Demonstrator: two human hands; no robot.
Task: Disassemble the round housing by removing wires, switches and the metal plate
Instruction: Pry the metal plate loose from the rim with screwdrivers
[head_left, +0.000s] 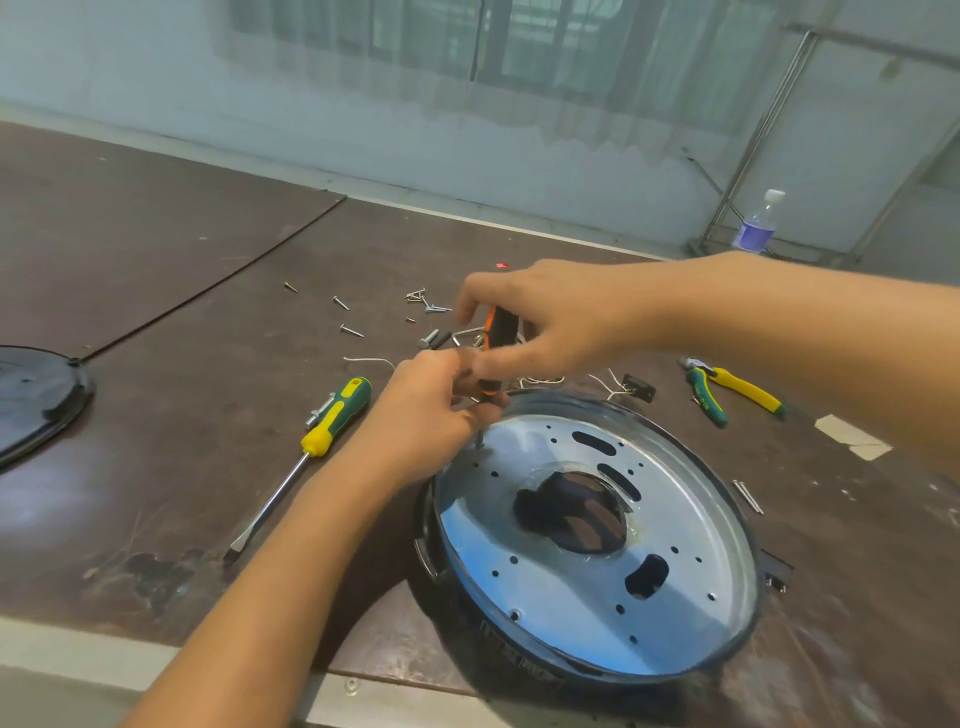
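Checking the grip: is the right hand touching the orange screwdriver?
Touching. The head view shows the right hand gripping the orange screwdriver, its fingers curled round the handle.

Round housing (727, 519), metal plate (675, 499) inside.

The round housing (467, 613) is glossy black. Its metal plate (691, 613) is silvery with a blue sheen, dotted with small dark holes and oblong slots. The small screwdriver (497, 332) has an orange and black handle. The large screwdriver (337, 415) and the pliers (737, 389) are green and yellow. The bench (156, 441) is dark brown, scattered with silver screws (426, 301).
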